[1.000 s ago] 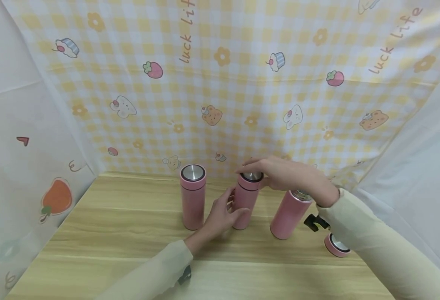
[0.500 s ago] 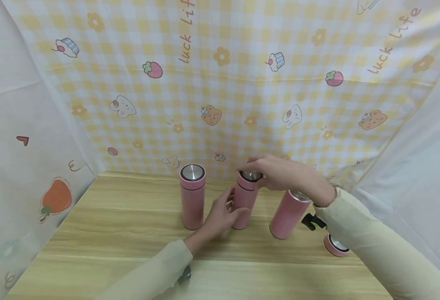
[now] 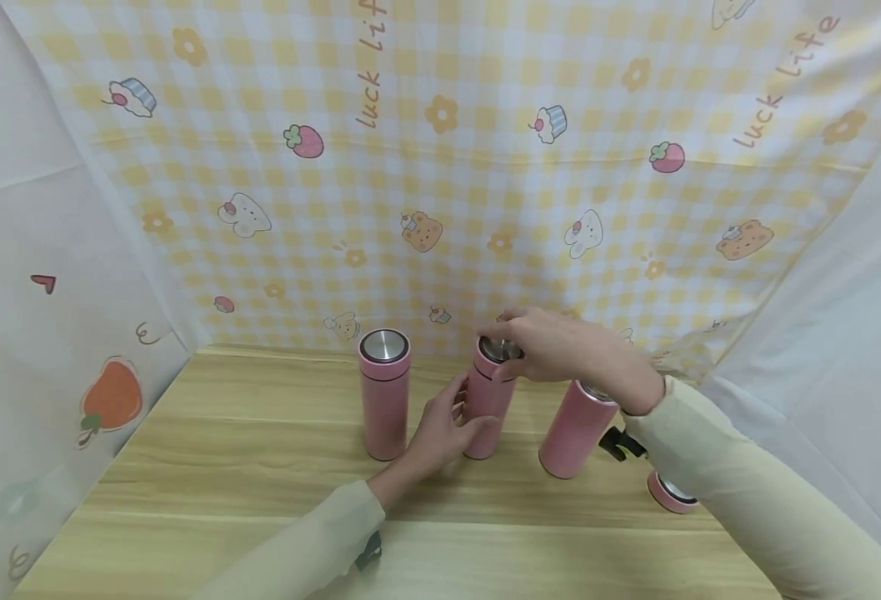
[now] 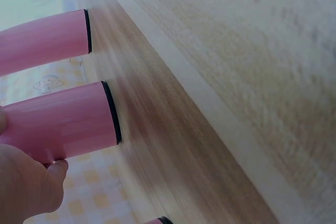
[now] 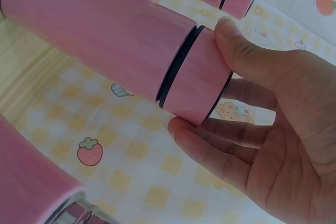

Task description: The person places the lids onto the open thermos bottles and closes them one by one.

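A pink thermos bottle (image 3: 488,408) stands upright in the middle of the table, a thin dark gap showing under its lid (image 5: 195,77). My left hand (image 3: 443,429) grips its body low down, thumb in front and fingers behind. My right hand (image 3: 553,346) pinches the pink lid from above, with the thumb on one side and fingers on the other in the right wrist view. To the left stands a second pink thermos (image 3: 385,408) with its lid on. A third thermos (image 3: 575,433), lidless with a steel neck, stands to the right, partly under my right forearm.
A loose pink lid (image 3: 671,493) lies on the wooden table (image 3: 260,475) at the right, partly hidden by my right sleeve. A yellow checked cloth (image 3: 320,250) hangs close behind the bottles, with white cloths at both sides.
My right hand has shifted slightly, its thumb coming round to the front of the lid. The left hand and the bottles stay in place.
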`<act>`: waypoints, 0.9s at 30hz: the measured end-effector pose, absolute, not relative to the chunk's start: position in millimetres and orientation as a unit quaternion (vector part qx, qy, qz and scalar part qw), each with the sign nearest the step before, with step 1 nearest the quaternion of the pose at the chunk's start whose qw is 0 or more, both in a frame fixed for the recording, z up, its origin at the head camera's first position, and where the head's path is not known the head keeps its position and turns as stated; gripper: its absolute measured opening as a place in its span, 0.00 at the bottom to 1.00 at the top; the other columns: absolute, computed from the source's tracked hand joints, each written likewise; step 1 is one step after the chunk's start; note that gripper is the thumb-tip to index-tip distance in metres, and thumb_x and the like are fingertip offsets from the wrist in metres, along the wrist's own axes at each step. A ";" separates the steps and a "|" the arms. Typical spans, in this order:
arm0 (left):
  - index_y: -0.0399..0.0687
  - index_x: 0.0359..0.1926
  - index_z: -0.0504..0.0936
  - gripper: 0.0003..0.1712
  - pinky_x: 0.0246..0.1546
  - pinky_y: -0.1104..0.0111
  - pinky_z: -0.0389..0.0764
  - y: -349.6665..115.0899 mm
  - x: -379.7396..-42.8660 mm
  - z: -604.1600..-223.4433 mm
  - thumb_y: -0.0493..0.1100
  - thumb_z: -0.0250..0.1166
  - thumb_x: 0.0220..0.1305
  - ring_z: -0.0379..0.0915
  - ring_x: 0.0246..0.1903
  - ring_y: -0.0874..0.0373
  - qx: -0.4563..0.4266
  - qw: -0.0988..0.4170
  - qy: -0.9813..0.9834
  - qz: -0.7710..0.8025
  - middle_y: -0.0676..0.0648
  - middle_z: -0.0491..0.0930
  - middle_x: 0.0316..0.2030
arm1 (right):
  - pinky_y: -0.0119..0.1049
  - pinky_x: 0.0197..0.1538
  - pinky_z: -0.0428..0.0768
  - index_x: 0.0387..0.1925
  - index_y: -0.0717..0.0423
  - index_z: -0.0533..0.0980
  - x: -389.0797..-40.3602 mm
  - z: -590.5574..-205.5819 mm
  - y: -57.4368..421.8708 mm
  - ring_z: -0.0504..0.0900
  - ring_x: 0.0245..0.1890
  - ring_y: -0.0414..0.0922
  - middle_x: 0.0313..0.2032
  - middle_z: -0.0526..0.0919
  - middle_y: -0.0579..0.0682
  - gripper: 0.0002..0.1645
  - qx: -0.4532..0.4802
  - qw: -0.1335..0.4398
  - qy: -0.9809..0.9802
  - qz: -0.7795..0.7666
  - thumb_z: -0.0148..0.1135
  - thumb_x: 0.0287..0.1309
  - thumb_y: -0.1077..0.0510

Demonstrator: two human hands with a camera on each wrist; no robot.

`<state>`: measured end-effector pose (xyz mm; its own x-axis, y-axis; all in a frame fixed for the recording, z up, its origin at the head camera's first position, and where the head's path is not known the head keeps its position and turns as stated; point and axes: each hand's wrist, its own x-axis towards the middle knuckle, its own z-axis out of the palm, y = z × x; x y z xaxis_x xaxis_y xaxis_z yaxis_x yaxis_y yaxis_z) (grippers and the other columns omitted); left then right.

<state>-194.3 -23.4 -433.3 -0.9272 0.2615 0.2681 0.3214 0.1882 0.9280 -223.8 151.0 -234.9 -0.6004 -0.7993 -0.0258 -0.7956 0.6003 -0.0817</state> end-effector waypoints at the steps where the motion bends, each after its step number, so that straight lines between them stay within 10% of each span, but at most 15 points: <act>1: 0.46 0.76 0.61 0.43 0.64 0.59 0.72 -23.5 -194.3 -433.2 0.49 0.71 0.66 0.67 0.66 0.49 -0.190 0.025 -0.770 -0.608 0.45 0.69 0.69 | 0.37 0.36 0.80 0.64 0.60 0.77 -223.9 -235.3 150.9 0.77 0.38 0.46 0.47 0.79 0.55 0.35 -0.447 0.024 0.894 -0.028 0.77 0.57 0.52; 14: 0.52 0.73 0.65 0.38 0.63 0.59 0.73 -23.3 -196.4 -434.9 0.48 0.72 0.66 0.69 0.64 0.51 -0.197 0.031 -0.767 -0.610 0.49 0.71 0.66 | 0.37 0.30 0.76 0.48 0.60 0.80 -222.3 -236.6 145.4 0.74 0.30 0.44 0.34 0.77 0.51 0.25 -0.446 -0.001 0.895 -0.010 0.77 0.56 0.49; 27: 0.52 0.75 0.63 0.41 0.63 0.60 0.73 -24.1 -196.4 -434.7 0.48 0.72 0.66 0.69 0.64 0.51 -0.199 0.033 -0.768 -0.608 0.49 0.71 0.67 | 0.47 0.48 0.84 0.70 0.56 0.71 -226.1 -241.8 157.7 0.81 0.49 0.52 0.56 0.80 0.57 0.48 -0.446 0.000 0.894 -0.036 0.76 0.54 0.40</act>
